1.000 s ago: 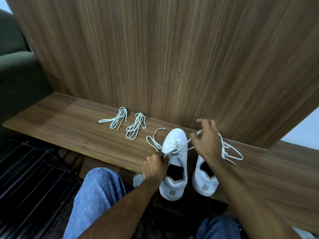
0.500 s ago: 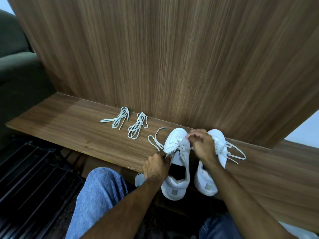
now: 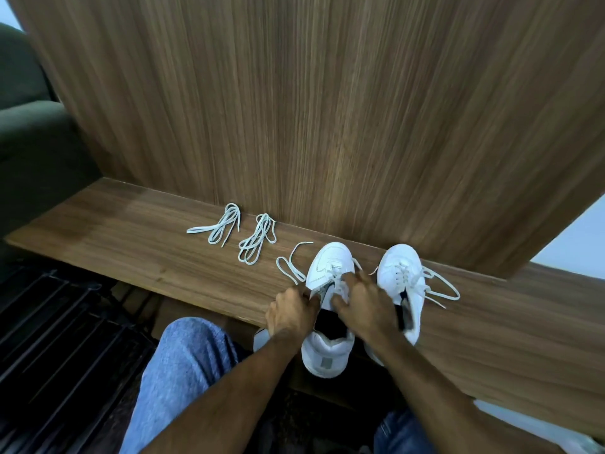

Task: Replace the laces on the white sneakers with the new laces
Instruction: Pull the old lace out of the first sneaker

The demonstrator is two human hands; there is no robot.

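Note:
Two white sneakers stand on a wooden shelf (image 3: 131, 244), toes toward the wall. My left hand (image 3: 289, 314) grips the left side of the left sneaker (image 3: 329, 260) by its eyelet edge. My right hand (image 3: 363, 306) lies over that shoe's lacing and pinches its lace near the tongue. A loose end of that old lace (image 3: 289, 267) trails left on the shelf. The right sneaker (image 3: 401, 273) stands beside it, its lace untied and looped out to the right. Two folded bundles of new laces (image 3: 219, 227) (image 3: 257, 239) lie further left.
A tall wooden panel (image 3: 327, 109) rises straight behind the shelf. A dark green couch (image 3: 29, 136) stands at the far left, and a black slatted rack (image 3: 55, 339) sits below the shelf. My knees in blue jeans (image 3: 183, 365) are under the shelf's front edge.
My right hand came down from above the right sneaker and moved left onto the left sneaker's lacing. My left hand stayed on the left sneaker's side.

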